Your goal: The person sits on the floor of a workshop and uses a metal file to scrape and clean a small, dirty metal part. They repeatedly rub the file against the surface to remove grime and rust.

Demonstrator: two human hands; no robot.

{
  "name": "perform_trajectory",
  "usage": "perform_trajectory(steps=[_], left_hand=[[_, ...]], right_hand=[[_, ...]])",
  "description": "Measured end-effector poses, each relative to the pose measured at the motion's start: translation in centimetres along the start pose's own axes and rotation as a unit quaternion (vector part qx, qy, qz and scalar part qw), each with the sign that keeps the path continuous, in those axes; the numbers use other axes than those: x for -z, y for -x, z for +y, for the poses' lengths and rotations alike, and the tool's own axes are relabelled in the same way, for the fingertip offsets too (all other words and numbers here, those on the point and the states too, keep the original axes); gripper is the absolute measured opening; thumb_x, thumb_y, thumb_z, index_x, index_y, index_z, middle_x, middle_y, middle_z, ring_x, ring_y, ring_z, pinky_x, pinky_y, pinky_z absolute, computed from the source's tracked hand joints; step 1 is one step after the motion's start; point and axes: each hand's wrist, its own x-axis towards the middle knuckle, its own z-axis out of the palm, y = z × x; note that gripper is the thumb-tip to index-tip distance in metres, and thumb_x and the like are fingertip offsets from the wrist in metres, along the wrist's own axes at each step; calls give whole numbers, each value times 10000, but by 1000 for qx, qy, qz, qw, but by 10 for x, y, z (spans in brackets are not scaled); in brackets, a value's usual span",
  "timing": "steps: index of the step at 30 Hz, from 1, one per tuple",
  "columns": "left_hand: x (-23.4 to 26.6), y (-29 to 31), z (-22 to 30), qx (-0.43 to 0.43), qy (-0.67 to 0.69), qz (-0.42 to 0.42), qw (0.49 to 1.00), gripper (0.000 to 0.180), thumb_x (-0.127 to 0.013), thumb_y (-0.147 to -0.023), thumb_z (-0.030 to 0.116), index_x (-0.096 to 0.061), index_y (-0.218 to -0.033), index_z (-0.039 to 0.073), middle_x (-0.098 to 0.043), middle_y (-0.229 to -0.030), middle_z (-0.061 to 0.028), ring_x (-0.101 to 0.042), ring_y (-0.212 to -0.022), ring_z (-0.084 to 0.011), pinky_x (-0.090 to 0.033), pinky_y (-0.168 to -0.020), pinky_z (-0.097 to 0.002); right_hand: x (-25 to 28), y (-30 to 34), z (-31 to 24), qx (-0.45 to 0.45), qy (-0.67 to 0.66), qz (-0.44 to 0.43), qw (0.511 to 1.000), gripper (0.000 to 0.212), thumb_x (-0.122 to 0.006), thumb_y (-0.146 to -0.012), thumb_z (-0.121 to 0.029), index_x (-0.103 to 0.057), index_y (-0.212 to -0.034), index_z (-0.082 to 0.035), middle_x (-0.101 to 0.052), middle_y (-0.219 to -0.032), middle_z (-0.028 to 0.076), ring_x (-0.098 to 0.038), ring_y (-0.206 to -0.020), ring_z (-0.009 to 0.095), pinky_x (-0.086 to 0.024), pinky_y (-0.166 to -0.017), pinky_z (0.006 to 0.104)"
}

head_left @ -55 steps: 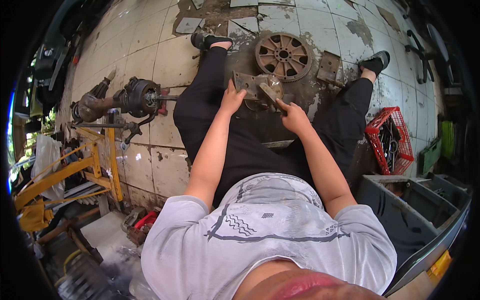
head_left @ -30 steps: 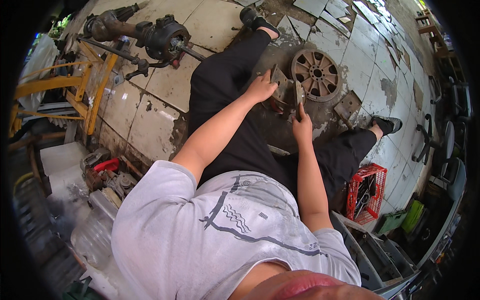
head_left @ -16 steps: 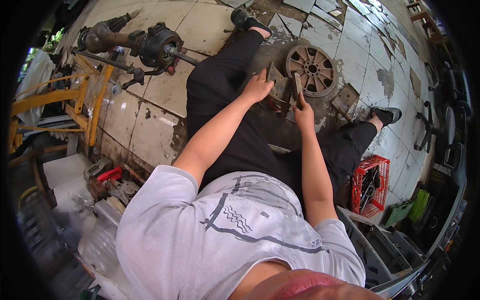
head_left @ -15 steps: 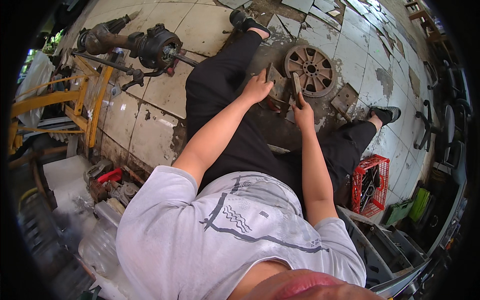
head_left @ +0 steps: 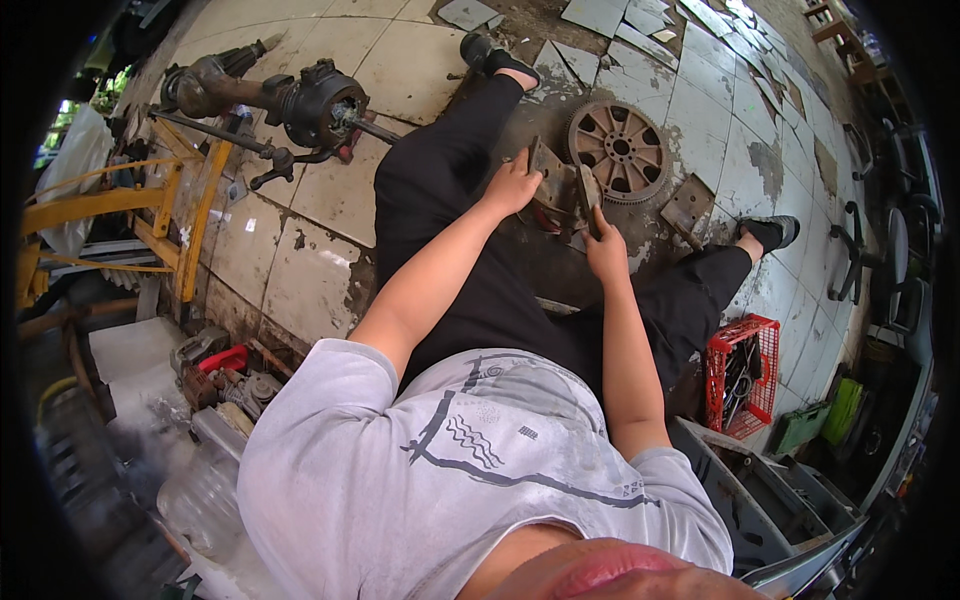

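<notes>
Between my spread legs, my left hand grips the near-left edge of a rusty, angled metal bracket. Its fingers are closed against the upright plate. My right hand is wrapped round one end of a narrow, flat, tan-and-dark bar; its exact kind is unclear. The bar's far end lies against or just over the bracket's right side; I cannot tell if they touch. Just beyond, a rusty toothed flywheel lies flat on the floor. Something reddish under the bracket is mostly hidden.
A rusty square plate lies right of the flywheel. A red plastic crate of tools stands by my right leg, near a grey metal toolbox. At left are an axle housing and a yellow frame. Broken tiles lie far ahead.
The bar in my right hand has tipped, its far end coming slightly lower and nearer to me. My left hand keeps its hold on the bracket. The whole view has shifted a little.
</notes>
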Motion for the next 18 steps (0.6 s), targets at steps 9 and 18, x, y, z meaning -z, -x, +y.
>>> perform_trajectory(steps=[9,18], left_hand=[[-19,-7,-28,-54,-43,33,997,657,-530,-1006,322,-429,-1516,-80,-493,-1490,-388,-586,-1271,-514,-476,-1090,-511],[-11,-5,-13,52,-11,15,998,745,-509,-1007,357,-335,-1575,-92,-453,-1526,-386,-546,-1329,-504,-460,-1111,-507]], right_hand=[[5,-6,-15,4,15,5,1000,698,-734,-926,-149,-518,-1578,-267,-664,-1155,246,-661,-1109,428,-512,-971,482],[8,19,-15,0,28,-35,999,685,-726,-942,-186,-505,-1587,-253,-678,-1194,248,-658,-1143,436,-510,-998,479]])
